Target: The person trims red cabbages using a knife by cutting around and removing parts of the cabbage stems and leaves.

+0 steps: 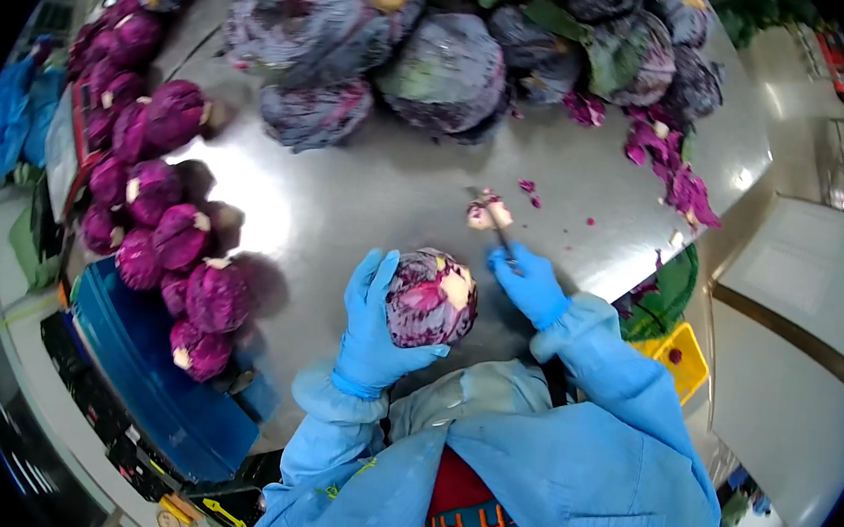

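Table [346, 212]: one, shiny metal; one blue tub [157, 371] at its left, one green basket [678, 289] and one yellow crate [695, 361] at its right.
Cabbage [427, 302]: one in hand, over the near part of the table, its pale cut stem end turned up and to the right.
Left hand [369, 321]: one, blue-gloved, curled round the cabbage's left and near sides, gripping it.
Right hand [532, 287]: one, blue-gloved, closed round one knife [502, 236], just right of the cabbage and apart from it.
Stem piece [477, 214]: one, at the knife's blade; whether stuck there or lying on the table, I cannot tell.
Trimmed heads [216, 298]: at least twelve, bunched along the left edge.
Untrimmed heads [449, 70]: at least seven, crowded along the far edge.
Leaf scraps [689, 192]: several, purple, mostly near the right edge, too ragged to count.
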Available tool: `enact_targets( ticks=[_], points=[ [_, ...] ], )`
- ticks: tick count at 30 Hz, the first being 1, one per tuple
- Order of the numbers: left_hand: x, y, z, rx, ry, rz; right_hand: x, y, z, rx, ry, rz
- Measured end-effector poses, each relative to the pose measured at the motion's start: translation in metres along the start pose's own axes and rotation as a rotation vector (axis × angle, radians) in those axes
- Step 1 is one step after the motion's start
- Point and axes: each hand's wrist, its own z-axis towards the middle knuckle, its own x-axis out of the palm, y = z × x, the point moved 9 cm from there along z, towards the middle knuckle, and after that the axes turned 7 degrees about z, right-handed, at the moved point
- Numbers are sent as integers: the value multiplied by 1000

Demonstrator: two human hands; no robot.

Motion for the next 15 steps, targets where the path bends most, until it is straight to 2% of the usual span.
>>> enact_targets(
  ticks=[1, 4, 5, 8, 12, 13, 15],
  points=[
    [-5, 7, -9, -49, 32, -3, -1, -4, -3, 114, -66, 181],
    [-9, 29, -35, -360, -106, -210, -2, 73, -14, -423, -211, 77],
    [-10, 27, -35, -413, -149, -202, 6, 90, -8, -405, -130, -61],
    [-5, 42, -42, -399, -184, -228, 27, 126, 16, -755, -269, -621],
    [0, 57, -55, -333, -58, -352, 5, 57, 49, -507, -144, -590],
    [5, 67, -60, -305, -26, -372, -19, 40, 43, -463, -209, -599],
    [2, 56, -62, -328, -21, -605, -74, 6, 14, -406, -378, -645]
  ],
)
